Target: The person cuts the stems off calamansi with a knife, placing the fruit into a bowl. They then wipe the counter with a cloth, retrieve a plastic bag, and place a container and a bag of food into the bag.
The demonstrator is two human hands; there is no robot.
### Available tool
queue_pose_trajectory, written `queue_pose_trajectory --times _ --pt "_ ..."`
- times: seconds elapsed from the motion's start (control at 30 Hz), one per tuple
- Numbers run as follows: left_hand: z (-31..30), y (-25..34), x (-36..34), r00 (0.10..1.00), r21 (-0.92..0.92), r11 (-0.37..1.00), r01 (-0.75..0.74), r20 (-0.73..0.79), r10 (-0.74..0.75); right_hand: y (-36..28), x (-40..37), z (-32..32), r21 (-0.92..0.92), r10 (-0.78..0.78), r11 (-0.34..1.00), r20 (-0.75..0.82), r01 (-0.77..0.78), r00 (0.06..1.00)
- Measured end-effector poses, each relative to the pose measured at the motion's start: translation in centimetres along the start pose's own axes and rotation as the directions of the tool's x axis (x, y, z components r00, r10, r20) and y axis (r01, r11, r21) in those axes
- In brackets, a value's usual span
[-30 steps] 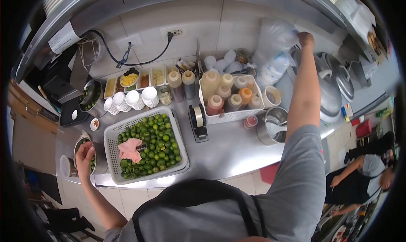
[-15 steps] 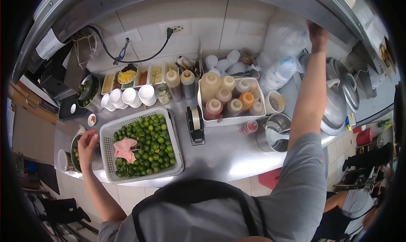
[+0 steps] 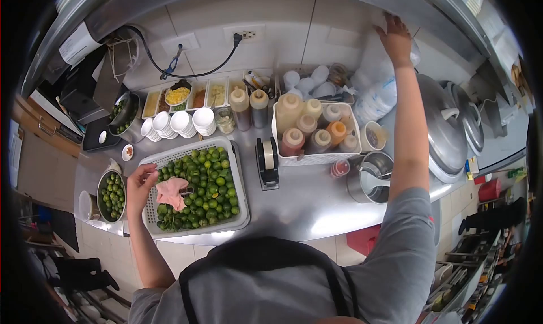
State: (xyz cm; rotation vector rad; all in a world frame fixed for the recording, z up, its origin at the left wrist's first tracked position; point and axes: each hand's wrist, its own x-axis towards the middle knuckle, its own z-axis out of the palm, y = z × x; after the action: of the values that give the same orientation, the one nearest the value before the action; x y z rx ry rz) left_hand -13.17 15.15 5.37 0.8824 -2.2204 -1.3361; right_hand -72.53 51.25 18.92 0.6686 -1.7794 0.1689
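Note:
My left hand (image 3: 141, 187) is at the left rim of a grey perforated basket (image 3: 244, 213), its fingers loosely bent and apart, with nothing visible in them. Green calamansi (image 3: 212, 182) fill much of the basket, and a pink cloth (image 3: 171, 192) lies on top of them beside a small dark metal piece. At the upper right my right hand (image 3: 396, 40) reaches out with fingers spread, overlapping a clear plastic bag (image 3: 370, 52) against the wall. Below it sits a bag of packed white and blue items (image 3: 374, 96).
Squeeze bottles (image 3: 307, 124) stand in a white basket (image 3: 317, 160), right of a tape dispenser (image 3: 267, 165). Stacked white cups (image 3: 181, 122) line up before topping trays (image 3: 198, 95). A pot of calamansi (image 3: 111, 195) stands left; a steel pot (image 3: 362, 187) and large lidded pots (image 3: 438, 126) stand right.
My right hand has come out from under the shelf edge and moved left, its fingers now spread. My left hand has moved right to the basket's rim, uncovering the pot of calamansi.

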Motion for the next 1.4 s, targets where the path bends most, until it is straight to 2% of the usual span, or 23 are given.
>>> queue_pose_trajectory --times 0.03,0.07,0.17,0.23,0.3,0.37,0.4,0.47,0.5,0.57,0.6,0.63,0.7,0.77,0.83,0.87,0.9,0.97,1.0,1.1,1.23,1.3,1.4 --pt "0.4 -0.1 -0.1 1.000 0.000 1.000 -0.014 0.021 0.014 -0.7 -0.1 -0.6 -0.063 0.020 0.998 0.103 -0.014 0.995" --pt "0.8 -0.1 -0.2 1.000 -0.029 1.000 -0.007 0.023 0.008 -0.7 0.5 -1.5 0.050 -0.070 0.996 -0.095 0.075 0.993" --pt "2.0 -0.4 -0.2 0.997 -0.037 0.997 -0.073 0.033 0.075 -5.8 1.0 -5.9 0.051 -0.124 0.990 -0.075 0.128 0.989" --pt "3.1 -0.4 -0.2 0.994 -0.071 0.993 -0.096 0.041 0.099 -11.2 0.0 -10.4 0.409 -0.320 0.850 -0.103 0.333 0.942" --pt "5.0 0.2 -0.6 0.990 -0.115 0.986 -0.123 0.053 0.130 -16.7 -0.7 -14.6 0.504 -0.348 0.740 -0.279 0.445 0.895" --pt "6.7 1.6 -1.5 0.988 -0.101 0.992 -0.078 0.124 0.091 -20.3 -2.3 -17.3 0.690 -0.232 0.663 -0.178 0.289 0.956" --pt "7.6 2.1 -1.9 0.952 -0.001 0.957 -0.290 0.101 0.288 -21.9 -3.1 -18.9 0.702 -0.230 0.652 -0.179 0.288 0.957" --pt "8.7 3.8 -3.1 0.841 0.163 0.826 -0.539 0.149 0.520 -24.9 -4.0 -21.9 0.948 0.018 0.158 0.278 -0.277 0.961" --pt "8.8 4.9 -3.7 0.802 0.218 0.773 -0.596 0.200 0.562 -26.3 -3.7 -23.0 0.949 0.006 0.130 0.288 -0.286 0.958" --pt "8.9 4.4 -4.5 0.692 0.383 0.586 -0.714 0.260 0.673 -29.2 -3.3 -25.1 0.633 0.012 -0.392 0.729 -0.667 0.685" --pt "8.9 4.0 -4.8 0.652 0.385 0.545 -0.745 0.245 0.718 -30.8 -3.4 -25.4 0.550 -0.023 -0.580 0.726 -0.601 0.687" --pt "8.8 3.7 -5.2 0.608 0.387 0.501 -0.774 0.234 0.759 -32.3 -3.6 -25.7 0.528 -0.052 -0.592 0.729 -0.609 0.683" --pt "7.9 3.7 -5.9 0.583 0.428 0.494 -0.757 0.101 0.806 -35.0 -4.5 -25.9 0.180 -0.239 -0.804 0.775 -0.567 0.585" --pt "6.7 2.5 -6.0 0.588 0.351 0.580 -0.735 -0.095 0.803 -37.8 -6.0 -26.6 0.087 -0.380 -0.808 0.679 -0.583 0.628" --pt "5.3 1.5 -5.7 0.636 0.254 0.669 -0.699 -0.207 0.743 -40.3 -7.5 -28.9 0.043 -0.406 -0.872 0.491 -0.487 0.771" --pt "4.7 1.2 -6.0 0.669 0.128 0.723 -0.678 -0.300 0.680 -41.4 -8.7 -29.3 0.272 -0.363 -0.826 0.414 -0.494 0.835" --pt "4.2 1.1 -6.6 0.673 0.140 0.734 -0.665 -0.313 0.670 -42.3 -10.2 -29.9 0.254 -0.380 -0.827 0.405 -0.502 0.831" --pt "2.6 1.3 -7.5 0.907 -0.507 0.778 -0.371 -0.377 0.187 -43.9 -12.7 -31.2 0.635 -0.322 -0.555 0.432 -0.538 0.842" --pt "1.7 0.3 -7.8 0.929 -0.570 0.746 -0.345 -0.323 0.183 -44.8 -13.7 -32.0 0.626 -0.334 -0.563 0.425 -0.539 0.842" --pt "1.3 -3.2 -8.9 0.971 -0.439 0.869 -0.226 -0.173 0.165 -47.1 -16.6 -33.3 0.604 -0.405 -0.455 0.514 -0.654 0.756" --pt "1.8 -7.0 -10.0 0.944 -0.109 0.940 -0.324 -0.105 0.314 -48.3 -19.9 -31.4 0.785 -0.322 -0.300 0.451 -0.542 0.832" --pt "1.9 -8.1 -9.5 0.933 -0.073 0.931 -0.357 -0.075 0.352 -49.2 -21.4 -29.8 0.844 -0.309 0.119 0.532 -0.523 0.788" --pt "2.9 -10.3 -7.6 0.906 -0.001 0.912 -0.410 -0.121 0.406 -51.8 -22.9 -26.5 0.799 -0.249 0.042 0.590 -0.600 0.768"
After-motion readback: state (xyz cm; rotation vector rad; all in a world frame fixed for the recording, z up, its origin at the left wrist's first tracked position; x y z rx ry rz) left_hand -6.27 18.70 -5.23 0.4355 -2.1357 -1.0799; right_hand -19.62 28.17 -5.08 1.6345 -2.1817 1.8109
